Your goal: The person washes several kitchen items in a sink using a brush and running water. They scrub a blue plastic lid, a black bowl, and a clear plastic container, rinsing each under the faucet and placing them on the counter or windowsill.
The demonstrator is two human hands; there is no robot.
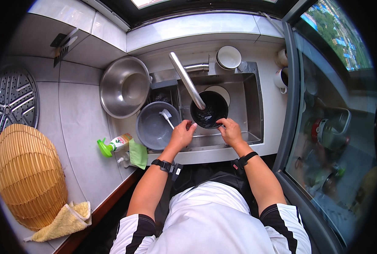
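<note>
A round black pot or bowl point(215, 117) is in the stainless steel sink point(251, 104), below the end of the metal faucet point(185, 79), and something shiny, perhaps water, shows inside it. My right hand point(230, 130) pinches its near right rim between thumb and fingers. Just off its near left side is my left hand point(183, 133), fingers apart and holding nothing. Behind the black vessel a pale round dish point(223, 92) lies partly hidden. A grey plastic colander point(147, 130), left of my left hand, holds a white dish brush point(166, 116).
A large steel basin point(112, 92), spray bottle point(120, 143) and green cloth point(138, 154) are left of the sink. Stacked white bowls point(229, 57) stand behind it, mugs point(281, 79) to its right beside the window frame point(290, 95). Far left are a woven basket point(29, 174) and yellow towel point(64, 222).
</note>
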